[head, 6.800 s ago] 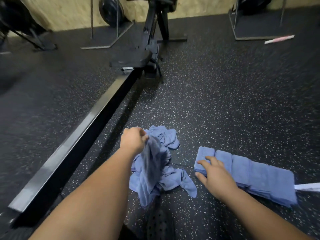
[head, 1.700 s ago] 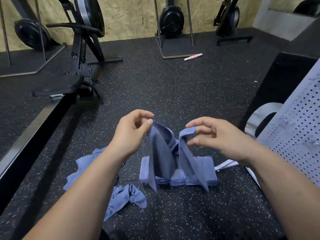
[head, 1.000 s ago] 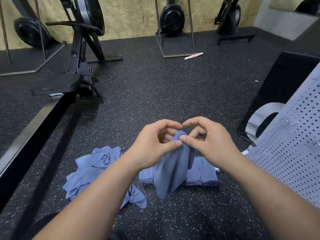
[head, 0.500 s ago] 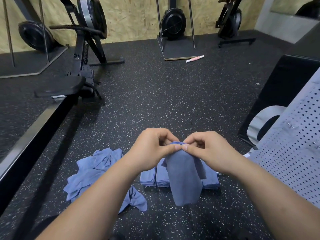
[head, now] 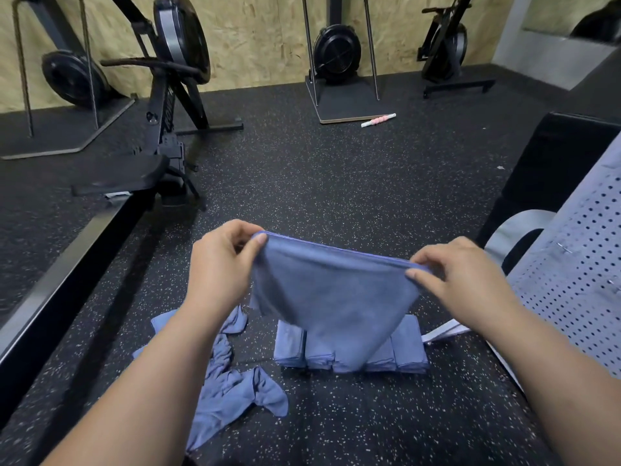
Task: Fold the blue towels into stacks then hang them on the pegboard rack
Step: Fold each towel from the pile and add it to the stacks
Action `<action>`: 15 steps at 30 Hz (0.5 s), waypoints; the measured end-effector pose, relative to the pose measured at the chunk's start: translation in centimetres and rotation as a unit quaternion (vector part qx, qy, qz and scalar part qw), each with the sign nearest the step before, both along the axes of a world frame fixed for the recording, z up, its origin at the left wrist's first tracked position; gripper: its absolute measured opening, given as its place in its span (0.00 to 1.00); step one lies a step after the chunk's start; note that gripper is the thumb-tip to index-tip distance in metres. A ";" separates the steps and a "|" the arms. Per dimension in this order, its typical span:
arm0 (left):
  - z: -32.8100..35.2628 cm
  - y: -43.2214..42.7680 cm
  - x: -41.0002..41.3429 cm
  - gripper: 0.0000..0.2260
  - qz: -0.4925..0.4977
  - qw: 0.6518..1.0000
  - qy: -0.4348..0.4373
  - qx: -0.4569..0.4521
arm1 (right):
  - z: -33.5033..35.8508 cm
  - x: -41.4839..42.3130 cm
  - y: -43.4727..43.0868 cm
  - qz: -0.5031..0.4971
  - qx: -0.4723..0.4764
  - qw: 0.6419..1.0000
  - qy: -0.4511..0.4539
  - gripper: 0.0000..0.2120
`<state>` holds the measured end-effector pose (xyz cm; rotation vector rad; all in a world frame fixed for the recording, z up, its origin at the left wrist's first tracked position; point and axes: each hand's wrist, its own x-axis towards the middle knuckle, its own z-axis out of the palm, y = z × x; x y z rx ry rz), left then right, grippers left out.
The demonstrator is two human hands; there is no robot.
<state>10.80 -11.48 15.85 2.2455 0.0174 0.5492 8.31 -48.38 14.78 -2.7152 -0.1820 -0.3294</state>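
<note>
I'm in the folding step, mid-towel. My left hand (head: pixel 221 264) pinches one top corner of a blue towel (head: pixel 332 297) between thumb and curled fingers, and my right hand (head: pixel 460 280) pinches the other end of the same edge. The top edge runs nearly taut between my hands. The cloth hangs in the air in front of me, narrowing to a point near the bottom, so I judge it is doubled or bunched, not fully spread.

Below it on the speckled floor (head: pixel 336 183) lies the row of folded towels (head: pixel 290 346), partly hidden behind the hanging one. To its left is the loose heap (head: pixel 232 395) not yet folded, part of it under my left forearm. The pegboard rack (head: pixel 581 280) is at my right, near the folded row. I see no towel on the part of it in view, so hanging looks a long way off.

Next, I think, I need to square this one up: shake out the lower part so it hangs flat, then bring the two held corners together — edges matched — to halve it. I must keep both pinches firm, because the cloth is limp and a slipped corner would skew the fold. After that it goes with the folded row.
</note>
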 end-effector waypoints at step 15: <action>0.0 0.5 -0.5 0.03 0.014 1.000 0.006 0.019 | -0.6 -0.1 -0.3 -0.043 -0.013 0.996 -0.071 0.06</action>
